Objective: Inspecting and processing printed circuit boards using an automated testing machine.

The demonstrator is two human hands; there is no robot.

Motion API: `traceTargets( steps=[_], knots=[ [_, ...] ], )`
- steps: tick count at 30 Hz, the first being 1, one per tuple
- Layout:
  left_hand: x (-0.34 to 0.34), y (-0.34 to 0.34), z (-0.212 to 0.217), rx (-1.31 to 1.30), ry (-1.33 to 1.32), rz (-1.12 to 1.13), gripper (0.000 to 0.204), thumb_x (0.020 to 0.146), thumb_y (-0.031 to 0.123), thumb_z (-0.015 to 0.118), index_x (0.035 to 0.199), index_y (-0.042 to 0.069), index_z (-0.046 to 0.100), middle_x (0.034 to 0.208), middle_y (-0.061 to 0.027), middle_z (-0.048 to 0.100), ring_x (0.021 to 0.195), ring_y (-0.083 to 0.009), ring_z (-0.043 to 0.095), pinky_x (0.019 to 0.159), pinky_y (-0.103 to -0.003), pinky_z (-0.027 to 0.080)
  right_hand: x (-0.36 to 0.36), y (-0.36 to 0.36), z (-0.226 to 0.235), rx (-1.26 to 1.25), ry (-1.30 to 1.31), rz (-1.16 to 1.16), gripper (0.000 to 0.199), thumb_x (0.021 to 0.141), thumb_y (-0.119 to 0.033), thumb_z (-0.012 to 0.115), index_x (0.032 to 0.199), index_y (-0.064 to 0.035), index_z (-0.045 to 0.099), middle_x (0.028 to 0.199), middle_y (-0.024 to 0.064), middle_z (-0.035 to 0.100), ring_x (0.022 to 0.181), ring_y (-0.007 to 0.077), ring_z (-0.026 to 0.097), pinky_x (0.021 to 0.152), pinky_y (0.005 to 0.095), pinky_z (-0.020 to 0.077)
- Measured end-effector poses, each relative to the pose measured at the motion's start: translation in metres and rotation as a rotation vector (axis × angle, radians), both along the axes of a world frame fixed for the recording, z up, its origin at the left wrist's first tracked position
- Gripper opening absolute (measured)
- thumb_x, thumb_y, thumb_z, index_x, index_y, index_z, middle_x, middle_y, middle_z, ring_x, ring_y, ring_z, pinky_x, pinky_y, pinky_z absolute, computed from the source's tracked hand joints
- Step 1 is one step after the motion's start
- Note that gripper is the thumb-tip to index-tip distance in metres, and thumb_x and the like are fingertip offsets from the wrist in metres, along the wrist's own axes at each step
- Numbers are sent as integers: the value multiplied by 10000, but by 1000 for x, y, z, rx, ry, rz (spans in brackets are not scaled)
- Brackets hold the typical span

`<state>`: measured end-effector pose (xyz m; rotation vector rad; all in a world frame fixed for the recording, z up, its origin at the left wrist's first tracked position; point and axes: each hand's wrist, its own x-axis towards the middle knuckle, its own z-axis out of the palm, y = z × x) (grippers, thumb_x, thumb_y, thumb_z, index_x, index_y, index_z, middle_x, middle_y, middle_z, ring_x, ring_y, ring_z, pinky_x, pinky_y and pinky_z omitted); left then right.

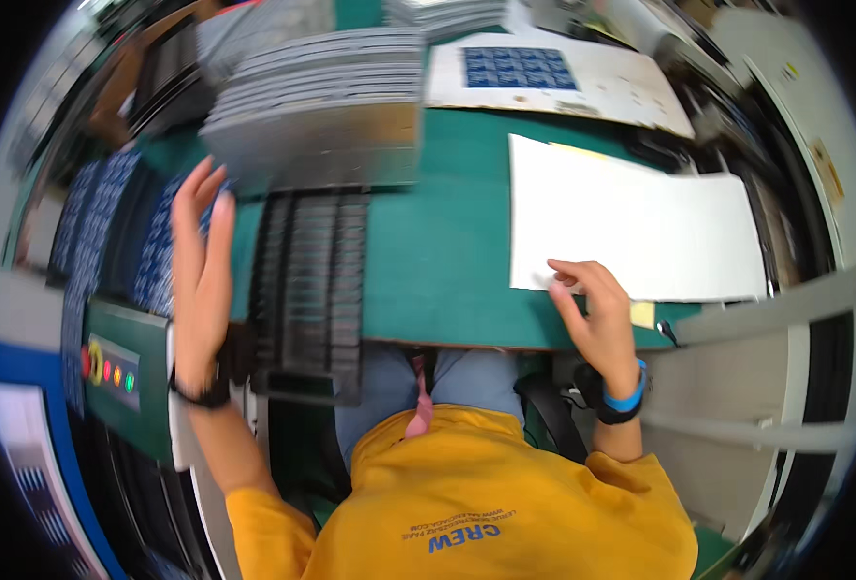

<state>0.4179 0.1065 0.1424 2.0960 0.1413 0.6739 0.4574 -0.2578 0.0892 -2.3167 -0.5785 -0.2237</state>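
My left hand (203, 275) is raised at the left, its fingers stretched out and nothing in them. It hovers beside a black slotted rack (312, 280) and next to upright rows of blue circuit board panels (162, 246). Over the lower edge of a white sheet (631, 222) is my right hand (602, 314). Its fingers are loosely bent, with the thumb apart from the index finger, and I see nothing held. Beyond the rack stands a tall stack of grey metal plates (317, 140).
At the far right, a blue circuit board panel (517, 68) lies on a white board (631, 87). A green control box (123, 406) with coloured buttons stands at the left. The green table (437, 261) ends just before my lap. A pale rail (776, 314) crosses the right side.
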Motion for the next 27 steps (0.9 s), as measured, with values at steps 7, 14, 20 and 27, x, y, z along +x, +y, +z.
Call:
traceTargets(
  steps=[7, 14, 20, 27],
  knots=[
    [-75, -63, 5, 324, -112, -190, 375, 927, 280, 413, 974, -53, 580, 1056, -232, 607, 1004, -372, 568, 909, -451, 414, -7, -7, -34, 86, -168, -304, 61, 814, -85, 652, 788, -31, 643, 638, 82, 548, 496, 194, 484, 475, 306, 382],
    [-73, -81, -53, 487, -48, -92, 282, 958, 157, 415, 947, -41, 615, 944, -163, 586, 914, -306, 553, 808, -383, 433, -5, -6, -49, 98, -351, -327, 78, 749, -57, 686, 688, -40, 640, 490, 48, 476, 413, 178, 440, 413, 305, 322],
    [-60, -84, -68, 460, 135, 39, 175, 906, 85, 481, 919, -4, 631, 836, -113, 553, 795, -258, 511, 705, -354, 393, -4, -4, -47, 67, -338, -299, 90, 742, -57, 693, 676, -42, 634, 494, 51, 483, 408, 180, 441, 399, 299, 317],
    [-53, -82, -69, 393, 225, 6, 171, 900, 71, 480, 818, -4, 610, 717, -94, 550, 646, -238, 466, 574, -342, 344, -1, -1, -41, 23, -216, -342, 102, 764, -103, 686, 687, -62, 633, 563, 68, 572, 470, 215, 533, 433, 316, 394]
  ],
)
